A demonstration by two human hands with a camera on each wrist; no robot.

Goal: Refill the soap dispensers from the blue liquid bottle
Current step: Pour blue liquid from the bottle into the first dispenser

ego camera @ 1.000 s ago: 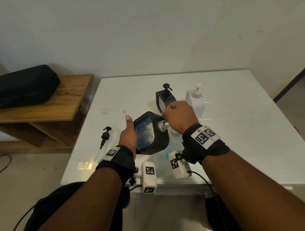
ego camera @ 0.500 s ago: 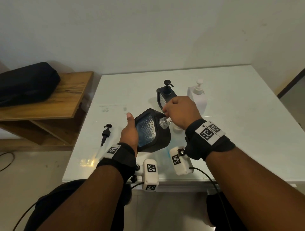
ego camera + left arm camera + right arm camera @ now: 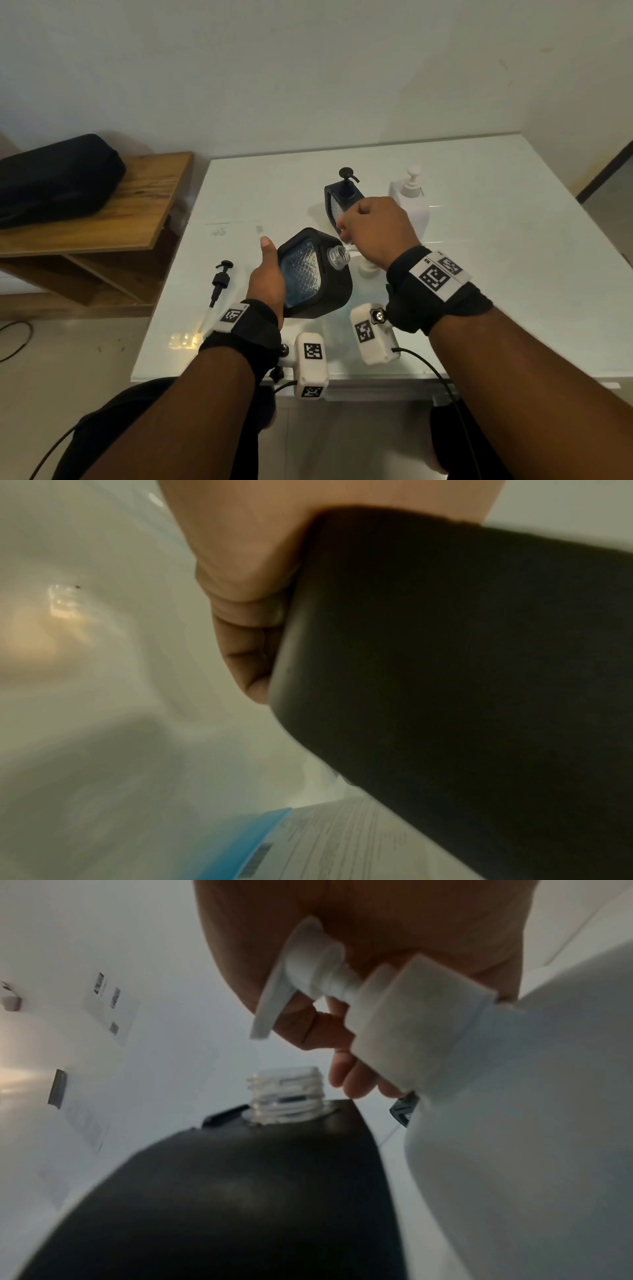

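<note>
My left hand [image 3: 267, 277] grips a black soap dispenser [image 3: 315, 274] and holds it tilted right above the white table [image 3: 513, 274]. Its clear threaded neck [image 3: 337, 257] is uncapped. In the left wrist view my fingers [image 3: 240, 610] wrap its dark side [image 3: 445, 669]. My right hand [image 3: 373, 229] curls over the white pump head [image 3: 318, 969] of the blue liquid bottle [image 3: 368, 272], which stands under that hand and is mostly hidden. The nozzle tip [image 3: 349, 255] sits just beside the neck [image 3: 286, 1093].
A second black dispenser [image 3: 342, 202] and a white dispenser [image 3: 411, 198] stand behind my right hand. A loose black pump [image 3: 219, 277] lies at the table's left edge. A wooden bench [image 3: 102, 219] with a black bag [image 3: 58, 178] is on the left.
My right hand has drawn slightly up and right off the dispenser's neck, which now shows in full. The left hand keeps the dispenser tilted the same way.
</note>
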